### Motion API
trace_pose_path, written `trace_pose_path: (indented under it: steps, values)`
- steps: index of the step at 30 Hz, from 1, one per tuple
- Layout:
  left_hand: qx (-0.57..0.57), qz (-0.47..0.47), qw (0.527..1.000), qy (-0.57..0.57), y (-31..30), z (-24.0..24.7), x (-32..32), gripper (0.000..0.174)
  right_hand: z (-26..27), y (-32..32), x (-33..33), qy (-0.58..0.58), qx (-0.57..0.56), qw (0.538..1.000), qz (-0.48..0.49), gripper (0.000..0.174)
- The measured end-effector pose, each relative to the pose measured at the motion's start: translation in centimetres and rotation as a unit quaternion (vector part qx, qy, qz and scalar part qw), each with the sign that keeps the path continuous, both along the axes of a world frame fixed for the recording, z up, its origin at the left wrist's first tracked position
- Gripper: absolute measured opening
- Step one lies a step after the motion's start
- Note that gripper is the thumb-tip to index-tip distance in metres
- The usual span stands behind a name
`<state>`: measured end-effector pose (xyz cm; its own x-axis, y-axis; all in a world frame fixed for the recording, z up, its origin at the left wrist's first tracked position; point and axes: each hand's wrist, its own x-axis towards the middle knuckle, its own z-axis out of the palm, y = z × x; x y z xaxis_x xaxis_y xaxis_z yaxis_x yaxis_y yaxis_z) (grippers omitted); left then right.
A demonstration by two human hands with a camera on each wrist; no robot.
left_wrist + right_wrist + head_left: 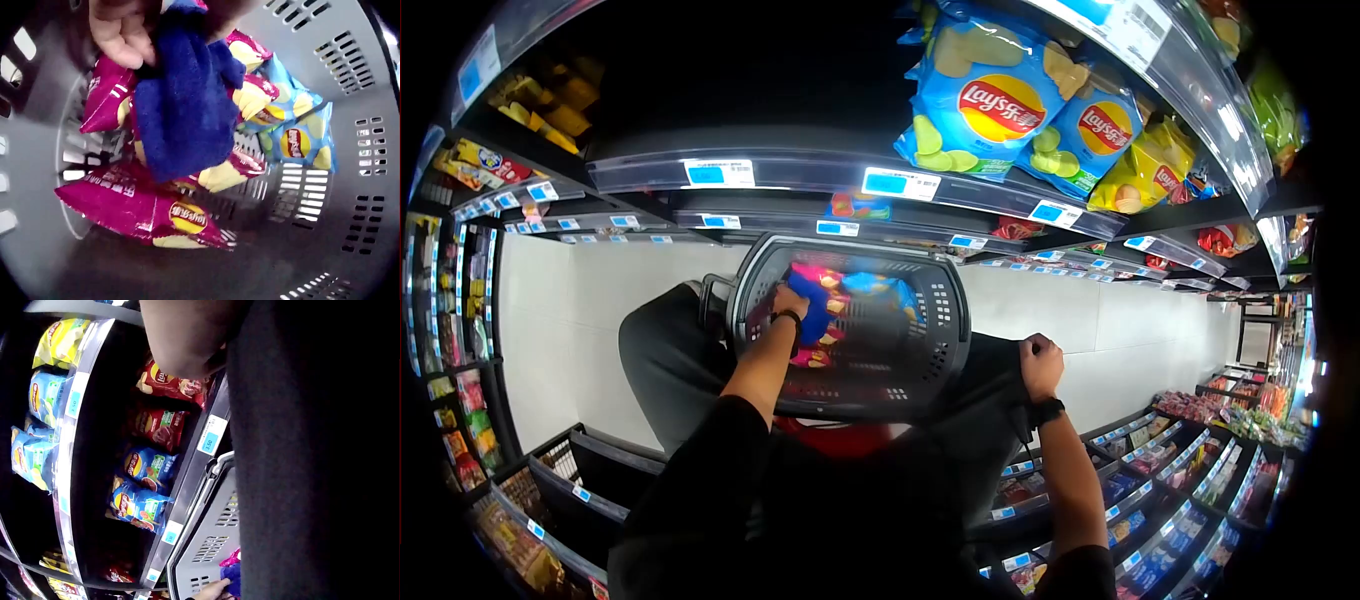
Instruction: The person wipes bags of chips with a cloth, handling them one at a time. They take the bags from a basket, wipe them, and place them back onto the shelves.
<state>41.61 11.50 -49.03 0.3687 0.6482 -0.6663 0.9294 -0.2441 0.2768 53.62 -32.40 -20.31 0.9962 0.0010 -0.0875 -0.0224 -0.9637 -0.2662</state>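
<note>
My left hand (790, 302) reaches inside a dark grey shopping basket (850, 248) and grips a dark blue fuzzy cloth (187, 106) by its upper end. The cloth hangs over several magenta bags of Lay's chips (147, 209). Two light blue chip bags (297, 140) lie against the basket's other side in the left wrist view. The basket sits between the person's legs, in front of the shelf. My right hand (1042, 366) rests on the right knee with its fingers curled in, holding nothing.
Close ahead stands a snack shelf (800, 175) with price tags. Large blue Lay's bags (990, 95) and a yellow bag (1148, 165) fill its upper right. Low racks of packaged goods (1170, 470) stand behind at right. Pale floor (1100, 310) shows on both sides.
</note>
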Motion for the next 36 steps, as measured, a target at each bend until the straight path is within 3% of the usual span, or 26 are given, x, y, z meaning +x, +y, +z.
trace_pose_path:
  steps: [3,5,6,9,10,12,13,15,17,19,20,22,23,24,26,28,29,30,33,34,36]
  values:
    - [-0.044,-0.055,0.994,-0.084,0.6,-0.1,-0.5,0.034,-0.3,0.4,0.4,-0.004,-0.011,1.0,0.021,0.019]
    - [-0.286,0.056,0.939,-0.184,0.6,6.4,-0.2,0.034,-0.2,1.1,0.5,-0.001,-0.024,0.999,0.04,0.019]
    - [-0.401,0.108,0.881,-0.227,0.5,10.5,0.0,0.035,-0.1,1.2,0.5,0.002,-0.012,0.999,0.05,0.019]
    - [-0.596,0.146,0.746,-0.261,0.7,17.6,-0.2,0.03,-0.4,1.0,0.2,0.007,0.0,0.998,0.068,0.019]
    - [-0.647,0.138,0.696,-0.28,0.5,22.2,-0.4,0.032,0.9,1.6,0.0,0.064,0.012,0.994,0.088,0.02]
    - [-0.724,0.136,0.602,-0.307,-0.1,28.9,-1.2,0.032,1.1,2.3,0.2,0.134,0.195,0.96,0.148,0.022]
    - [-0.803,0.085,0.463,-0.366,-0.4,29.4,-1.2,0.028,2.2,3.9,0.1,0.168,0.284,0.927,0.178,0.024]
    - [-0.846,0.121,0.394,-0.338,-0.6,32.1,-2.2,0.034,7.3,8.7,-1.5,0.237,0.341,0.878,0.236,0.029]
    - [-0.734,0.035,0.532,-0.42,-1.7,32.9,-2.6,0.037,11.9,13.3,-2.9,0.288,0.4,0.826,0.276,0.035]
    - [-0.703,0.012,0.561,-0.436,-1.7,33.8,-2.4,0.043,13.8,16.9,-4.2,0.325,0.496,0.762,0.26,0.039]
    - [-0.739,0.036,0.528,-0.417,-1.4,34.3,-1.8,0.046,14.1,18.3,-4.7,0.344,0.54,0.726,0.251,0.041]
    - [-0.807,0.084,0.448,-0.375,-0.8,34.0,-1.6,0.062,13.7,20.5,-5.3,0.362,0.5,0.752,0.23,0.042]
    - [-0.819,0.095,0.438,-0.358,-0.6,34.0,-1.8,0.064,13.4,21.6,-5.5,0.371,0.481,0.763,0.221,0.043]
    - [-0.83,0.102,0.43,-0.34,-0.3,34.8,-1.8,0.066,12.8,22.4,-5.8,0.337,0.427,0.804,0.24,0.044]
    - [-0.828,0.093,0.431,-0.346,0.2,34.3,-1.8,0.06,10.6,23.9,-6.3,0.281,0.448,0.815,0.237,0.042]
    - [-0.755,0.01,0.546,-0.364,0.9,34.4,-2.0,0.058,10.1,24.4,-6.4,0.267,0.409,0.845,0.219,0.034]
    - [-0.711,-0.031,0.597,-0.371,1.3,34.2,-1.9,0.057,9.8,24.5,-6.3,0.275,0.437,0.831,0.205,0.033]
    - [-0.699,-0.003,0.629,-0.34,2.2,32.9,-1.9,0.058,9.6,24.6,-6.1,0.282,0.466,0.816,0.193,0.031]
    - [-0.633,0.029,0.705,-0.318,4.4,30.1,-1.5,0.057,9.7,24.8,-5.7,0.285,0.502,0.8,0.161,0.029]
    - [-0.672,0.012,0.666,-0.323,4.9,32.6,-1.5,0.054,10.0,24.9,-5.6,0.281,0.508,0.8,0.15,0.029]
    - [-0.611,-0.166,0.693,-0.346,4.9,33.5,-1.6,0.052,11.8,25.6,-5.8,0.255,0.501,0.81,0.17,0.03]
